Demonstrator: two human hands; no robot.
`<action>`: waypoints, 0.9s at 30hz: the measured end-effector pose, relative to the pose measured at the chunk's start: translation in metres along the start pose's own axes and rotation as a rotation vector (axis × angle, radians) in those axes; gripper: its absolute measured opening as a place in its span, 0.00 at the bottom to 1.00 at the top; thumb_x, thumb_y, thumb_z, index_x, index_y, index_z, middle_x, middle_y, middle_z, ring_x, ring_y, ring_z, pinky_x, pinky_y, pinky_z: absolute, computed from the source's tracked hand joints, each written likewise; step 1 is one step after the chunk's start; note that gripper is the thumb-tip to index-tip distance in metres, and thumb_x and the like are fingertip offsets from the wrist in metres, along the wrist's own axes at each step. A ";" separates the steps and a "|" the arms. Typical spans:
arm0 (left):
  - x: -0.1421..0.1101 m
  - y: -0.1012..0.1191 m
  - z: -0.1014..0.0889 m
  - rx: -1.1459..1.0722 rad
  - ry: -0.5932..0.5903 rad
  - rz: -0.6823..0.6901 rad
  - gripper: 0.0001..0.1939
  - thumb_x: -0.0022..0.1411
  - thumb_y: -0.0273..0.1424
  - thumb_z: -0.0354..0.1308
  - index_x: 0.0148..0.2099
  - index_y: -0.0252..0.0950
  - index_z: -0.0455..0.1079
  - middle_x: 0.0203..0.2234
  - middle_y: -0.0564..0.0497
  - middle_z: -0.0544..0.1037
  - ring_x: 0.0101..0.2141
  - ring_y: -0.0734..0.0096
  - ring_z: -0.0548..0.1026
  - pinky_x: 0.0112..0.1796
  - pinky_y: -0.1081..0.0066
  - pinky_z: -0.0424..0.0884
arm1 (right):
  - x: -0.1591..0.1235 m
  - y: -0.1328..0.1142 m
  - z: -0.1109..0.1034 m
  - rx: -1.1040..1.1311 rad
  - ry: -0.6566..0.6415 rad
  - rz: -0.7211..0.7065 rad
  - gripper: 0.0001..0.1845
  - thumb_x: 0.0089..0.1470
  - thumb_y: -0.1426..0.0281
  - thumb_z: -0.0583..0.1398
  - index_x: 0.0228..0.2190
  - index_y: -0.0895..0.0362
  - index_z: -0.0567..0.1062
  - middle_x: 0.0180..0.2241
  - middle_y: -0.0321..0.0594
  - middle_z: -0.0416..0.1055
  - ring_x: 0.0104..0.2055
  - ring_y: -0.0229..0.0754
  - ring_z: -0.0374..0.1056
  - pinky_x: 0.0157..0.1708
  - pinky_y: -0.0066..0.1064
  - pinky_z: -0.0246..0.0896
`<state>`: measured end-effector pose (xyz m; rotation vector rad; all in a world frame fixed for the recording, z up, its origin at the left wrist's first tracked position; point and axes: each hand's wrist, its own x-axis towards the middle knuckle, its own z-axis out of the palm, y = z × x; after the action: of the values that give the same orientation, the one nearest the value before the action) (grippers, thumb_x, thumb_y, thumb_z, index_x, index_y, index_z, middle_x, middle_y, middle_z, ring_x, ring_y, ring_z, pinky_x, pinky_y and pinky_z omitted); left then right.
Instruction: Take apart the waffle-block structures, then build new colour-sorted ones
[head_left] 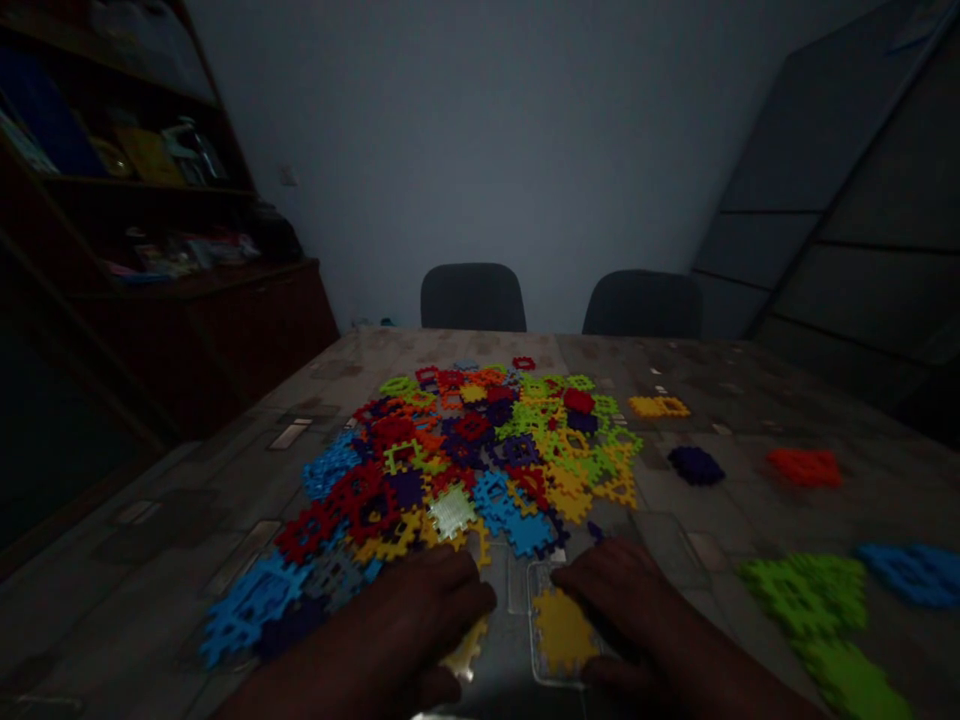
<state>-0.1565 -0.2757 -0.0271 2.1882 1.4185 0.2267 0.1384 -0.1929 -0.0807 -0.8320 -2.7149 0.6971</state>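
My left hand (439,605) is low in the middle of the view, fingers curled around a yellow interlocking tile (468,650) that it mostly hides. To its right, my right hand (619,595) has its thumb and fingers at the right side of a flat yellow notched tile (562,630), gripping its edge. A pale rounded outline frames this second tile on the table. Just beyond both hands spreads a heap of plastic interlocking tiles, with a light green tile (452,510) and a blue tile (525,528) closest.
Separate tiles lie at the right on the patterned table (675,540): green (810,590), blue (915,572), orange-red (805,467), purple (696,465) and yellow (658,407). Two dark chairs (472,297) stand at the far edge. Shelves (150,185) rise at left. The room is dim.
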 end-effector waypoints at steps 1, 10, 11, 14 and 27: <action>0.001 0.001 0.002 0.012 0.010 -0.015 0.24 0.61 0.25 0.65 0.57 0.49 0.70 0.52 0.49 0.74 0.51 0.55 0.72 0.52 0.60 0.69 | -0.001 0.001 0.001 0.002 0.012 0.000 0.42 0.47 0.79 0.70 0.61 0.46 0.65 0.55 0.43 0.70 0.58 0.54 0.63 0.61 0.52 0.53; 0.006 -0.002 0.002 0.051 0.070 -0.088 0.14 0.62 0.32 0.64 0.50 0.46 0.73 0.48 0.49 0.77 0.47 0.54 0.75 0.45 0.61 0.72 | -0.001 0.007 -0.014 0.002 0.078 0.129 0.23 0.59 0.71 0.63 0.56 0.51 0.73 0.53 0.48 0.73 0.56 0.53 0.67 0.57 0.47 0.62; 0.007 -0.006 0.001 0.048 0.089 -0.080 0.11 0.65 0.32 0.61 0.49 0.46 0.73 0.47 0.49 0.77 0.46 0.56 0.75 0.44 0.63 0.72 | 0.000 0.010 -0.017 -0.018 0.111 0.150 0.21 0.61 0.71 0.60 0.55 0.53 0.74 0.52 0.49 0.75 0.54 0.53 0.69 0.56 0.47 0.63; 0.008 -0.023 -0.007 0.040 0.140 -0.068 0.11 0.71 0.30 0.51 0.51 0.44 0.73 0.46 0.48 0.77 0.44 0.60 0.76 0.44 0.65 0.71 | 0.002 0.022 -0.022 -0.075 0.225 0.247 0.19 0.63 0.69 0.56 0.53 0.56 0.76 0.51 0.51 0.76 0.53 0.54 0.71 0.54 0.48 0.65; 0.013 -0.039 -0.014 0.043 0.128 -0.059 0.11 0.72 0.28 0.48 0.44 0.40 0.73 0.39 0.48 0.77 0.38 0.63 0.75 0.39 0.67 0.68 | 0.041 0.008 -0.067 -0.328 0.093 0.371 0.22 0.59 0.73 0.58 0.54 0.59 0.76 0.53 0.55 0.76 0.55 0.58 0.71 0.53 0.45 0.64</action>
<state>-0.1880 -0.2474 -0.0366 2.1965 1.5692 0.3234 0.1313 -0.1389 -0.0242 -1.4306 -2.6523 0.2623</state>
